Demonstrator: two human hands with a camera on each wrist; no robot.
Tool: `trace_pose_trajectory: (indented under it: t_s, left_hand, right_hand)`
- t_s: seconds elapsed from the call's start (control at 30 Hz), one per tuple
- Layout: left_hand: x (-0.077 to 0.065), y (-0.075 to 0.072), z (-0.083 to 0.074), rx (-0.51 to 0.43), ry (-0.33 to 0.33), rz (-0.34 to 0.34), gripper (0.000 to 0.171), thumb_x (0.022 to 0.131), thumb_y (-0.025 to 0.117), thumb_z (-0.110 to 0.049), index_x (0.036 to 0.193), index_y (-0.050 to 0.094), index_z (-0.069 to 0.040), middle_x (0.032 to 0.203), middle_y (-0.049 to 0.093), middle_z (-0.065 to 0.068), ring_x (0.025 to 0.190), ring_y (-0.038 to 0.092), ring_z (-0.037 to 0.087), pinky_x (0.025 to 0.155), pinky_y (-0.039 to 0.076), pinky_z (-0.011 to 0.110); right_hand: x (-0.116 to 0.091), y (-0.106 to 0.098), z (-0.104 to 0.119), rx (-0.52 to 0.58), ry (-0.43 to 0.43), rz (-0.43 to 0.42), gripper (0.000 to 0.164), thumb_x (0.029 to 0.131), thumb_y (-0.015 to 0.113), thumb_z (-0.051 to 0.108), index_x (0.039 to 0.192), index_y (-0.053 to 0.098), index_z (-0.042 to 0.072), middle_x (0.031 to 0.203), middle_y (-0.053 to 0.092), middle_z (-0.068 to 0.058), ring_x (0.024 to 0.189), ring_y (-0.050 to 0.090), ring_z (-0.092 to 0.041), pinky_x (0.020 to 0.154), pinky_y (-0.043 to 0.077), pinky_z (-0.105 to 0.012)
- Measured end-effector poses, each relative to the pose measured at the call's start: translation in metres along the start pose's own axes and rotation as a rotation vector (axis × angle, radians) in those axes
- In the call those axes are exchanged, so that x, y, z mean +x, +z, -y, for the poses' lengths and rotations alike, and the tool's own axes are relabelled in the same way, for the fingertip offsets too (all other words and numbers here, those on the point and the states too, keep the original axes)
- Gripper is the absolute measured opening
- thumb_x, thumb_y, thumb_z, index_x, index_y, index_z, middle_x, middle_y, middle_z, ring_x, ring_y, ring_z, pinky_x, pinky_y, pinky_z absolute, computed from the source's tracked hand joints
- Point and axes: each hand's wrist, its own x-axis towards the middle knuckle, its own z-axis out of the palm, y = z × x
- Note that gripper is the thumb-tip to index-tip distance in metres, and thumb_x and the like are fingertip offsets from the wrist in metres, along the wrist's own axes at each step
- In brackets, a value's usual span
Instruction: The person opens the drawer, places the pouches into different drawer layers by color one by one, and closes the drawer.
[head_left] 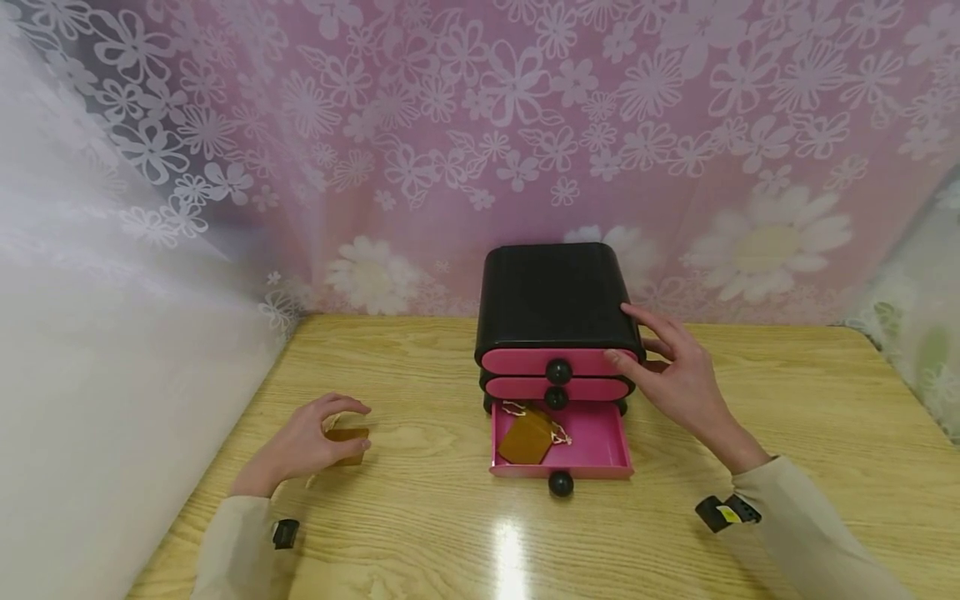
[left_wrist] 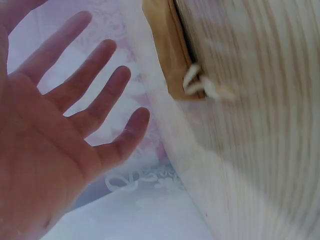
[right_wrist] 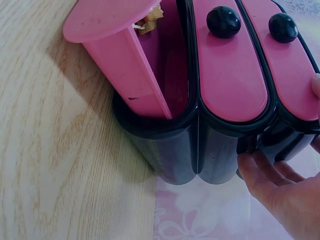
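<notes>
On the right stands a small black drawer unit (head_left: 555, 296) with pink drawer fronts. My right hand (head_left: 686, 379) grips its upper right corner, the thumb on the top drawer's front and the fingers along the side. The bottom drawer (head_left: 600, 450) is pulled out and holds a brown drawstring pouch (head_left: 527, 437) with pale cords. My left hand (head_left: 311, 437) hovers by a second brown pouch (left_wrist: 172, 55) at the table's left. In the left wrist view its fingers (left_wrist: 102, 102) are spread, apart from that pouch. The left thumb's contact is hard to tell.
The wood-grain table (head_left: 420, 517) reaches back to a pink flowered curtain (head_left: 450, 167). A whitish sheet (head_left: 97, 350) hangs along the left edge, and another patterned one (head_left: 926, 333) at the right. Round black knobs (head_left: 560, 483) stick out from the drawers.
</notes>
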Motion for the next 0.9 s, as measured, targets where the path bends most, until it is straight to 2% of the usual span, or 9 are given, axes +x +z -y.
trace_pose_trajectory:
  t_s: [0.17, 0.43, 0.73, 0.9]
  left_hand:
    - [-0.005, -0.005, 0.011, 0.011, -0.022, 0.027, 0.048, 0.086, 0.080, -0.044, 0.127, 0.070, -0.020, 0.137, 0.061, 0.010, 0.132, 0.053, 0.045, 0.100, 0.048, 0.064]
    - [-0.009, -0.008, 0.023, 0.042, -0.034, 0.013, 0.042, 0.083, 0.084, -0.042, 0.118, 0.074, -0.021, 0.131, 0.064, 0.013, 0.125, 0.058, 0.044, 0.099, 0.049, 0.063]
    - [-0.008, -0.005, 0.029, 0.061, -0.032, 0.035, 0.039, 0.083, 0.086, -0.028, 0.117, 0.075, -0.014, 0.117, 0.065, 0.007, 0.108, 0.064, 0.030, 0.090, 0.053, 0.050]
    - [-0.007, -0.004, 0.028, 0.069, -0.030, 0.042, 0.040, 0.083, 0.085, -0.028, 0.118, 0.074, -0.011, 0.114, 0.065, 0.007, 0.107, 0.066, 0.032, 0.090, 0.054, 0.051]
  right_hand:
    - [-0.001, 0.000, 0.000, -0.001, 0.000, 0.007, 0.067, 0.092, 0.077, 0.021, 0.152, 0.050, 0.029, 0.148, 0.051, -0.013, 0.114, 0.068, -0.042, 0.079, 0.049, -0.003]
    - [-0.001, 0.000, -0.001, -0.002, 0.003, 0.005, 0.067, 0.092, 0.077, 0.021, 0.152, 0.050, 0.030, 0.149, 0.051, -0.013, 0.114, 0.068, -0.042, 0.079, 0.048, -0.003]
    - [-0.001, 0.000, -0.002, 0.008, 0.003, 0.008, 0.067, 0.092, 0.077, 0.020, 0.152, 0.050, 0.030, 0.150, 0.050, -0.013, 0.115, 0.068, -0.042, 0.080, 0.048, -0.003]
    - [-0.001, 0.000, -0.002, 0.010, 0.003, 0.009, 0.067, 0.092, 0.077, 0.020, 0.153, 0.049, 0.030, 0.150, 0.050, -0.013, 0.116, 0.068, -0.042, 0.079, 0.049, -0.004]
